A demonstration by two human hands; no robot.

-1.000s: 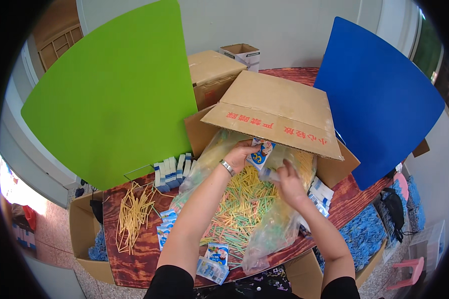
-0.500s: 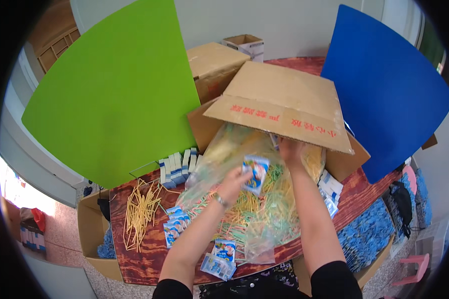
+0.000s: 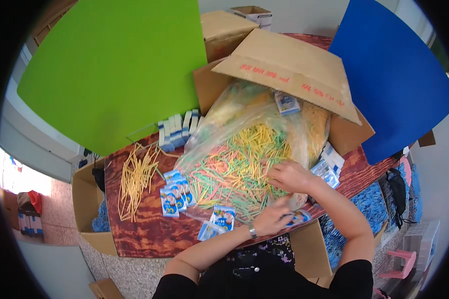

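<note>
A large clear plastic bag (image 3: pixel 212 130) spills from a cardboard carton, with a heap of thin pink, green and yellow sticks (image 3: pixel 234 174) on its opened front. My right hand (image 3: pixel 290 177) rests on the right side of that heap, fingers curled down; what is under them is hidden. Just below it, near the table's front edge, my left hand (image 3: pixel 269 220) is partly blurred, its fingers bent at a small blue-and-white packet (image 3: pixel 299 218). More such packets (image 3: pixel 177 194) lie overlapped left of the heap, and a pair (image 3: pixel 222 219) sits close to my left wrist.
The carton's flap (image 3: pixel 294 74) overhangs the bag, with one packet (image 3: pixel 287 103) beneath it. Green (image 3: pixel 114 74) and blue boards (image 3: pixel 391 79) stand at either side. Loose yellow sticks (image 3: pixel 136 182) and small white-and-blue boxes (image 3: pixel 177 130) lie left. Boxes of blue packets (image 3: pixel 356 214) stand below the table.
My right hand has come out from under the flap down onto the sticks. My left hand has moved toward the front edge with a packet. The whole view has shifted downward.
</note>
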